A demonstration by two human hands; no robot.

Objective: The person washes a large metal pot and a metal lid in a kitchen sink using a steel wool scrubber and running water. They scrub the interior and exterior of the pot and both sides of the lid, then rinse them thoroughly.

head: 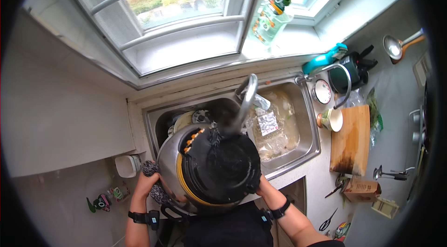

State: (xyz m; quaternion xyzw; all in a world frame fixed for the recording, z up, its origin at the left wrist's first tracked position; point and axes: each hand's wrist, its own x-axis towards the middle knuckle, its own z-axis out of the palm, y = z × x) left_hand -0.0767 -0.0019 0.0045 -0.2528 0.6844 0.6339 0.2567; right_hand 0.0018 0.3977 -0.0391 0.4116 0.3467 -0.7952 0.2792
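A bulky round steel appliance part (169, 161), with a black face (223, 170) and a yellow band (183, 177), is tilted over the near edge of the left sink basin (160, 114). Water splashes on its black face below the curved metal faucet (248, 96). My left hand (147, 180) grips a black-and-grey scouring pad (158, 192) against the steel side. On the opposite side, my right hand (261, 186) holds the black rim, its fingers mostly hidden. Patterned dishes (183, 121) lie in the basin behind the part.
Cloudy water and a plastic packet (268, 123) fill the right basin (309, 138). To its right are a cup (331, 120), a bowl (321, 91), a cutting board (351, 135) and scissors (327, 222). A pump bottle (267, 23) stands on the sill; a white container (127, 166) is at left.
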